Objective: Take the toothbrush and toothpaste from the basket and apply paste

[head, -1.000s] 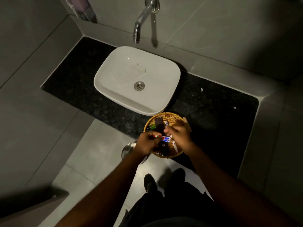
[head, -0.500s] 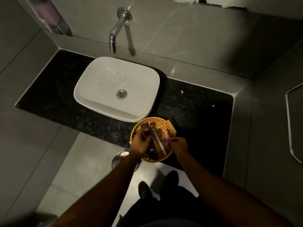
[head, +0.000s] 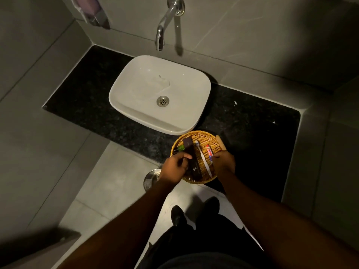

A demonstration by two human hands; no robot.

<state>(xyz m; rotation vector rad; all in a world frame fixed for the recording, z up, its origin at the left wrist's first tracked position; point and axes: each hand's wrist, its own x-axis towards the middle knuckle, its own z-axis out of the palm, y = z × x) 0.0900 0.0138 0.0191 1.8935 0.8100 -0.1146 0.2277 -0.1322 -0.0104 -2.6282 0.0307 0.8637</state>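
Observation:
A round wicker basket (head: 202,134) sits at the front edge of the black counter, just right of the sink. In it lie a white toothbrush (head: 202,155) and, to its right, a small red, white and blue toothpaste tube (head: 209,151). My right hand (head: 223,164) pinches the near end of the tube, which still rests in the basket. My left hand (head: 174,167) is curled over the basket's left side, thumb against a long dark box (head: 191,152). Whether it grips the box is unclear.
A small green bottle (head: 180,148) lies at the basket's left rim and a tan block (head: 220,142) at its right. The white sink (head: 204,105) stands under a chrome tap (head: 161,35). A wall soap dispenser (head: 91,10) hangs at upper left. A round metal lid (head: 150,179) is on the floor below.
The toothpaste passed from between both hands to my right hand alone and now lies along the basket's right side. My left hand shifted left onto the dark box. The camera view swung.

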